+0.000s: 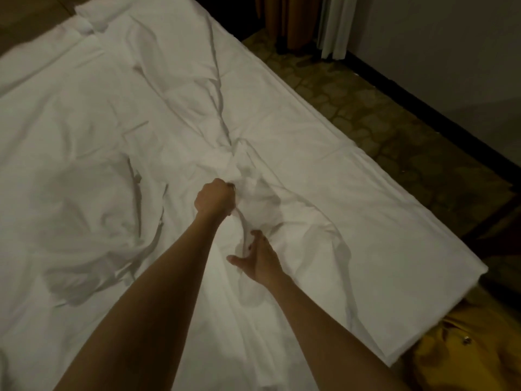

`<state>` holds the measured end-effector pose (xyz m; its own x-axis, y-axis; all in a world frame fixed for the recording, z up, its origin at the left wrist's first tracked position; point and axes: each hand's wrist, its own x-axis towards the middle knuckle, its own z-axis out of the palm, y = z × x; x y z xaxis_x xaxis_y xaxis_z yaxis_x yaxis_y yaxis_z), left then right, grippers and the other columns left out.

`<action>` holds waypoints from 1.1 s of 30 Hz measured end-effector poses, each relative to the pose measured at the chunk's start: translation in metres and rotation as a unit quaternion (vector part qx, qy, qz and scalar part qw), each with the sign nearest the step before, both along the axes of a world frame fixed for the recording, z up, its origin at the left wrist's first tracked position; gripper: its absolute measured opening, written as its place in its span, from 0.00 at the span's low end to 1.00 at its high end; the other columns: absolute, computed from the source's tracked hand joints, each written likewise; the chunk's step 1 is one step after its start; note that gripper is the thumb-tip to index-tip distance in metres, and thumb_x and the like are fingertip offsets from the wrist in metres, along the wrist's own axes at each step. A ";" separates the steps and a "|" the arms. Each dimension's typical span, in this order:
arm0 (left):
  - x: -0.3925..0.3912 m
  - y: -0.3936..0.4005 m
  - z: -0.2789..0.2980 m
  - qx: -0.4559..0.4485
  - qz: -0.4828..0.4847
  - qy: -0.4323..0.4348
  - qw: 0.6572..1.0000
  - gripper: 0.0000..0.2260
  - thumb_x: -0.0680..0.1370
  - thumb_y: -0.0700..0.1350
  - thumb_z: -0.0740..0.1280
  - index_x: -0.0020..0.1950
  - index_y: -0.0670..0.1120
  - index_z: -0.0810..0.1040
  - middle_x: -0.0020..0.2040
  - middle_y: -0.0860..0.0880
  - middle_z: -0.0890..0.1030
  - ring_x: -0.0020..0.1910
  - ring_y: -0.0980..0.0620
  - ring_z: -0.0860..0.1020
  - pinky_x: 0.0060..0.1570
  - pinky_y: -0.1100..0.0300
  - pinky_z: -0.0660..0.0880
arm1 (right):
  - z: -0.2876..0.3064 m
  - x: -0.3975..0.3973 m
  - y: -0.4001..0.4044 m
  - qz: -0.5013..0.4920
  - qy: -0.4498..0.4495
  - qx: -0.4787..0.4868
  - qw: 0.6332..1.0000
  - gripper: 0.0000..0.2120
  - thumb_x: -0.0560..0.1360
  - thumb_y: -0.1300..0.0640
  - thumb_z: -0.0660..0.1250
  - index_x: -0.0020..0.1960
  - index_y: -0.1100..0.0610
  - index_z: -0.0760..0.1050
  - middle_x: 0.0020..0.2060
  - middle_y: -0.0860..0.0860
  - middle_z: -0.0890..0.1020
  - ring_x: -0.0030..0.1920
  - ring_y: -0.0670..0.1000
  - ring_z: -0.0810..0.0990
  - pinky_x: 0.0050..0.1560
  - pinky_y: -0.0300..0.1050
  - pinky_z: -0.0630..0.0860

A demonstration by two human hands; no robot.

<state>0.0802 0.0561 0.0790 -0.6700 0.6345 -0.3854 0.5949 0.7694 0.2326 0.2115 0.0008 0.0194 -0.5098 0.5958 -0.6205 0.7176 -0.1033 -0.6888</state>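
The top sheet (174, 114), white and heavily creased, is spread over most of the bed, w/ its free edge running diagonally down the ctr. The L hand (215, 200) is closed into a fist on a bunched wad of that edge, approx. mid-bed. A full-fist hold is judged necessary because loose cloth slips from a light pinch once tension is applied. The R hand (258, 258) is set nearer the body on the same gathered ridge (244, 230); its fingers are curled into the fold and the thumb is splayed clear to the left. The cloth between the two hands is drawn into a narrow strand, so the hands are judged to be spaced along the edge either to gather it or to pull it straight. To the right of the ridge the lower sheet (366, 198) lies flat, out to the bed corner (479, 269). A puffed lump (84, 210) in the cloth lies well left of the hands; what is under it cannot be told. A yellow garment (465, 351) is seen at lower right, w/ patterned floor (380, 108) and curtains (284, 21) beyond the bed.
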 end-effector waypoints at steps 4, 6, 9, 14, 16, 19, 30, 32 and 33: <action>-0.001 -0.001 0.005 0.167 0.140 -0.184 0.959 0.21 0.84 0.48 0.51 0.62 0.32 0.72 0.57 0.35 0.78 0.54 0.37 0.77 0.53 0.49 0.77 | -0.023 0.009 -0.033 -0.042 -0.074 -0.079 0.993 0.42 0.72 0.41 0.70 0.76 0.57 0.55 0.72 0.55 0.64 0.70 0.58 0.66 0.69 0.53 0.66; 0.007 0.002 0.014 0.256 0.219 -0.335 0.880 0.17 0.83 0.43 0.52 0.64 0.33 0.70 0.53 0.37 0.78 0.46 0.43 0.79 0.38 0.56 0.81 | -0.023 0.010 -0.040 -0.102 -0.074 -0.062 0.990 0.43 0.71 0.41 0.71 0.75 0.57 0.53 0.70 0.54 0.63 0.69 0.58 0.66 0.69 0.55 0.66; 0.020 0.012 0.033 0.305 0.263 -0.495 0.770 0.12 0.83 0.38 0.51 0.61 0.39 0.70 0.47 0.43 0.79 0.43 0.48 0.80 0.36 0.60 0.80 | -0.017 0.007 -0.037 -0.140 -0.065 -0.004 0.988 0.33 0.74 0.44 0.68 0.71 0.56 0.58 0.66 0.52 0.68 0.66 0.56 0.69 0.66 0.53 0.68; 0.045 0.046 0.053 0.355 0.255 -0.554 0.709 0.11 0.82 0.37 0.54 0.63 0.35 0.68 0.56 0.37 0.77 0.45 0.44 0.81 0.37 0.58 0.81 | -0.003 0.045 0.015 -0.228 -0.071 0.075 0.968 0.15 0.81 0.53 0.59 0.61 0.63 0.72 0.58 0.58 0.78 0.61 0.58 0.76 0.59 0.47 0.70; 0.055 0.065 0.055 0.372 0.265 -0.556 0.694 0.12 0.83 0.39 0.56 0.64 0.34 0.67 0.62 0.35 0.74 0.46 0.44 0.81 0.37 0.57 0.81 | 0.003 0.085 0.055 -0.319 -0.088 0.096 0.939 0.14 0.79 0.54 0.63 0.57 0.65 0.75 0.55 0.62 0.80 0.58 0.61 0.78 0.54 0.50 0.72; 0.080 0.096 0.060 0.369 0.225 -0.555 0.711 0.10 0.84 0.43 0.55 0.60 0.40 0.71 0.63 0.39 0.76 0.51 0.46 0.82 0.51 0.52 0.79 | 0.013 0.148 0.119 -0.372 -0.126 0.143 0.908 0.16 0.79 0.53 0.64 0.59 0.64 0.76 0.56 0.63 0.80 0.57 0.62 0.77 0.52 0.51 0.73; 0.187 0.238 0.029 0.331 0.245 -0.536 0.737 0.19 0.83 0.49 0.57 0.71 0.42 0.64 0.70 0.46 0.69 0.63 0.47 0.76 0.62 0.39 0.69 | -0.003 0.283 0.278 -0.326 -0.156 0.230 0.904 0.16 0.80 0.54 0.61 0.59 0.65 0.77 0.54 0.64 0.80 0.56 0.63 0.78 0.49 0.50 0.73; 0.198 0.256 0.009 0.323 0.269 -0.523 0.741 0.17 0.83 0.49 0.57 0.69 0.42 0.66 0.69 0.47 0.70 0.61 0.47 0.77 0.62 0.40 0.70 | -0.020 0.296 0.291 -0.304 -0.154 0.195 0.920 0.15 0.80 0.55 0.62 0.59 0.65 0.78 0.54 0.63 0.80 0.56 0.63 0.78 0.50 0.50 0.73; 0.204 0.263 -0.001 0.318 0.280 -0.520 0.742 0.16 0.83 0.48 0.57 0.68 0.42 0.67 0.68 0.47 0.71 0.60 0.48 0.77 0.62 0.40 0.70 | -0.029 0.301 0.293 -0.293 -0.156 0.169 0.928 0.15 0.79 0.55 0.63 0.59 0.65 0.77 0.54 0.63 0.81 0.55 0.62 0.78 0.50 0.49 0.73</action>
